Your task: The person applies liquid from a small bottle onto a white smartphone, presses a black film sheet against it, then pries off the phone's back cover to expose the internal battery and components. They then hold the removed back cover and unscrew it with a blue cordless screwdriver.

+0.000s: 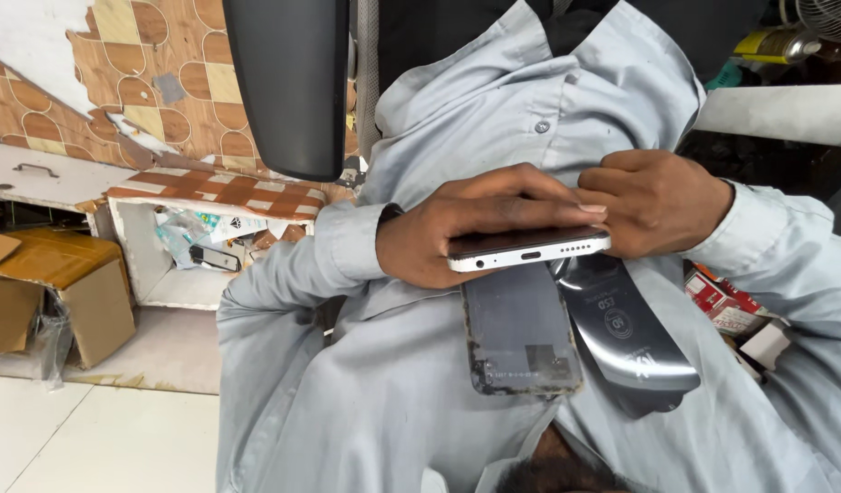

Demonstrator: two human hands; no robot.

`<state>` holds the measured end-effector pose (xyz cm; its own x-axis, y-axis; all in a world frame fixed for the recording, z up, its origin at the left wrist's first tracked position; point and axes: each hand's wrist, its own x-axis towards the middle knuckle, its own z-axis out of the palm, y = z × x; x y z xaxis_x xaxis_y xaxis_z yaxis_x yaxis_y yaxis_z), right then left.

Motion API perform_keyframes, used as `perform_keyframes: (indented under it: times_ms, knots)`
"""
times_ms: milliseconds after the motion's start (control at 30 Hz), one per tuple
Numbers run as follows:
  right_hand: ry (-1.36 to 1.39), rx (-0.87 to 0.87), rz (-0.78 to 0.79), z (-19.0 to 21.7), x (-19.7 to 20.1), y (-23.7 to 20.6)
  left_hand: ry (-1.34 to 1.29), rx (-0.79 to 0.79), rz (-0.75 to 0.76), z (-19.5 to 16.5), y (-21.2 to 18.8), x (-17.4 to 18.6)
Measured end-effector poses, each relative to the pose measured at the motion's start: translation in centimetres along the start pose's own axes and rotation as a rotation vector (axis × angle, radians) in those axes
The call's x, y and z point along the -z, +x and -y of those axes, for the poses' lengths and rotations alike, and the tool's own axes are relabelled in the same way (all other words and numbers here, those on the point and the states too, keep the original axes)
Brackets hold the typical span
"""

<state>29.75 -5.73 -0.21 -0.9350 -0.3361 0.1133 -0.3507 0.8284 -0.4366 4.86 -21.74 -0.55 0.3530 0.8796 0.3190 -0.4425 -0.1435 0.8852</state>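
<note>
The left hand (pixel 457 228) is curled around a white phone (pixel 528 249), with its fingers lying flat along the top and its thumb under it. The phone is seen from its thin bottom edge, where a small plug hole and tiny dots show. It is held in front of a light grey shirt (pixel 375 393). The right hand (pixel 653 201) is closed in a loose fist just beside the phone, touching its end; I cannot tell if it grips anything. Below the phone lies a dark glass panel (pixel 519 338) with chipped, dirty edges. Just beside that panel a shiny black film sheet (pixel 626 333) curls away. Far off to one side of the phone sits a brown cardboard box (pixel 64 292) on the floor.
</note>
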Motion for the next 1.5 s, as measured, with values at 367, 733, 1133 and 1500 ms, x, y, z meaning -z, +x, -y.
perform_keyframes:
  times_ms: [367, 733, 1133, 1500]
  knots:
    - [-0.243, 0.085, -0.007, 0.2, 2.0, 1.6, -0.281, 0.131, -0.105, 0.1, 0.5, 0.1]
    - [0.366, -0.709, -0.037, 1.6, 2.5, 3.5, -0.630, 0.089, -0.374, 4.8, 1.2, 2.3]
    - [0.627, -0.693, -0.359, 2.0, 2.6, 3.8, -0.732, 0.146, -0.463, 7.1, -0.2, 1.8]
    - [0.569, -0.891, -0.137, 3.3, 2.4, 3.8, -0.811, 0.136, -0.489, 6.5, -0.3, 1.0]
